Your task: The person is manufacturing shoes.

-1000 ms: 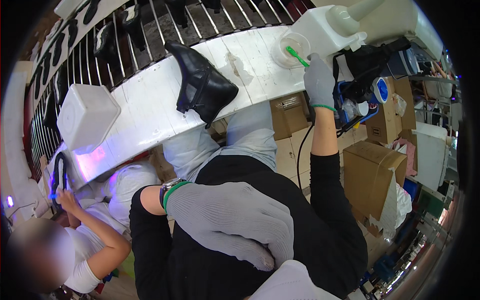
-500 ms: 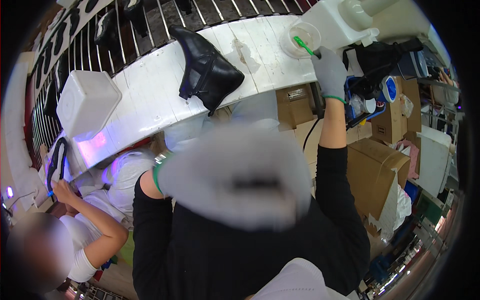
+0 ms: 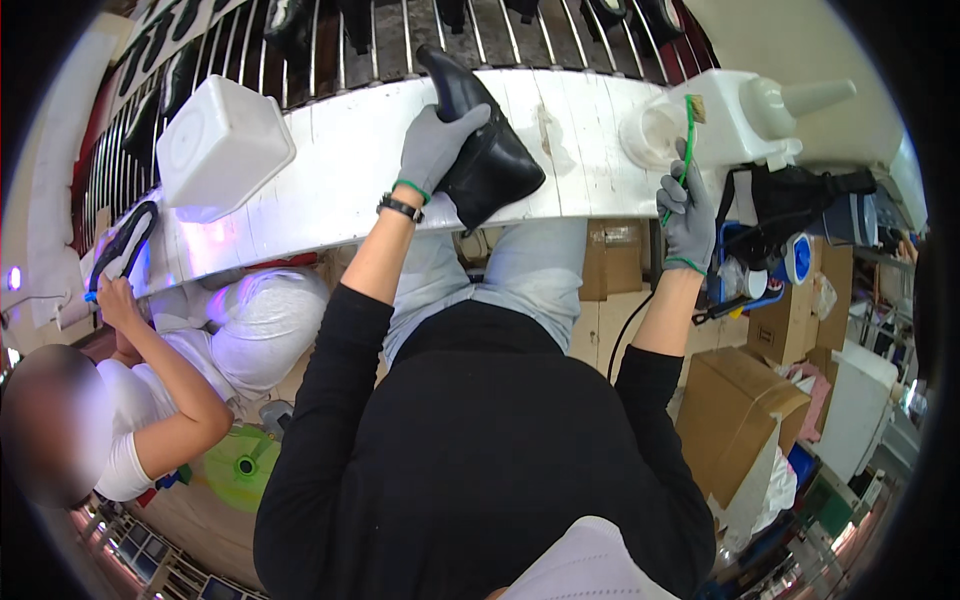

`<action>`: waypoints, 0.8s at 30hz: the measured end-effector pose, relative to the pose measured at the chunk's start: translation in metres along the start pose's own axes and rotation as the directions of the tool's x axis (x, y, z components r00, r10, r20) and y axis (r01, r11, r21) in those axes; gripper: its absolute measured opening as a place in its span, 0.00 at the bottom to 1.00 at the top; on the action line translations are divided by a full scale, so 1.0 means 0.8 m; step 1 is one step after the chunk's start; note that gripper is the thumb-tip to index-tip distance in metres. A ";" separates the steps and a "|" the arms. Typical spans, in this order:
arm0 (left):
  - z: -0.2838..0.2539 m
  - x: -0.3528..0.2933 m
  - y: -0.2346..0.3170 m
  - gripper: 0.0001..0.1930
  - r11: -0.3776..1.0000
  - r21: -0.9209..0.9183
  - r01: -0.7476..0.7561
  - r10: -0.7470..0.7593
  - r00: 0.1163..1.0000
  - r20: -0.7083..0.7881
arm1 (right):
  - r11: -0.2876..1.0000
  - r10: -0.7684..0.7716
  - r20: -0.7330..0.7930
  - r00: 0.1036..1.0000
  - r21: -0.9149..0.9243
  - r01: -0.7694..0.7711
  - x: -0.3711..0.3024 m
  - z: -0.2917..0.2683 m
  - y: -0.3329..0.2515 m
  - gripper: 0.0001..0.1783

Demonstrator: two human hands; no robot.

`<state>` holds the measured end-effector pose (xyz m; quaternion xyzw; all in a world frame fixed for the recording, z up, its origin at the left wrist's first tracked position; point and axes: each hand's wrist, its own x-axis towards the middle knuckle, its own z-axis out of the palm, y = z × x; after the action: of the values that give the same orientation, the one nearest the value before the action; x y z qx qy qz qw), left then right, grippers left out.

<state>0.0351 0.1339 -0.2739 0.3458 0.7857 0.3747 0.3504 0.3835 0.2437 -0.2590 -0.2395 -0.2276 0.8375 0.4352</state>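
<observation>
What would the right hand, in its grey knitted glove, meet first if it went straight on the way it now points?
Probably the white plastic container with a conical spout, beyond the right hand and its thin green brush; depth is unclear.

A long white desk (image 3: 350,140) stretches before me, thin seams crossing its top. With the clock centred on its near edge, a white square-sided container (image 3: 225,150) stands at ten. At twelve, a left hand (image 3: 437,148) grips a black ankle boot (image 3: 495,172); whether it rests there, I cannot tell. At two, a round pale tub (image 3: 631,150) sits just beside a white spouted jug (image 3: 735,140).
</observation>
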 end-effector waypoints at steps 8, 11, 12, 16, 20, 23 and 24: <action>-0.019 -0.114 -0.051 0.31 0.806 -0.054 -0.589 0.490 0.716 -0.498 | 0.987 -0.130 -0.038 0.991 -0.098 0.126 0.007 0.077 -0.011 0.23; -0.040 -0.166 0.012 0.28 0.778 0.166 -0.606 0.628 0.738 -0.247 | 0.965 -0.179 -0.037 0.983 -0.201 0.168 0.006 0.111 0.007 0.24; -0.027 -0.168 -0.004 0.31 0.812 0.008 -0.584 0.565 0.782 -0.263 | 0.945 -0.205 -0.027 0.978 -0.267 0.191 0.002 0.128 0.016 0.25; -0.002 -0.161 -0.044 0.33 0.869 0.018 -0.494 0.481 0.837 -0.259 | 0.727 -0.132 -0.008 0.991 -0.680 0.091 -0.022 0.171 0.076 0.19; -0.003 -0.165 -0.044 0.31 0.635 0.650 -0.416 0.645 0.749 -0.151 | 0.527 0.025 -0.050 0.998 -0.848 -0.055 -0.065 0.199 0.117 0.19; 0.011 -0.161 -0.060 0.36 0.864 -0.370 -0.342 0.250 0.928 -0.275 | 0.484 0.046 0.031 0.998 -0.875 0.005 -0.088 0.202 0.140 0.17; 0.014 -0.159 -0.064 0.41 0.572 -0.802 -0.172 0.069 0.984 -0.163 | 0.460 0.030 0.110 0.993 -0.884 0.084 -0.093 0.200 0.146 0.16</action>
<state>0.0953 0.0102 -0.2845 0.1779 0.5201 0.7344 0.3982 0.2527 0.0935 -0.1874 -0.3807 -0.6566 0.6023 0.2475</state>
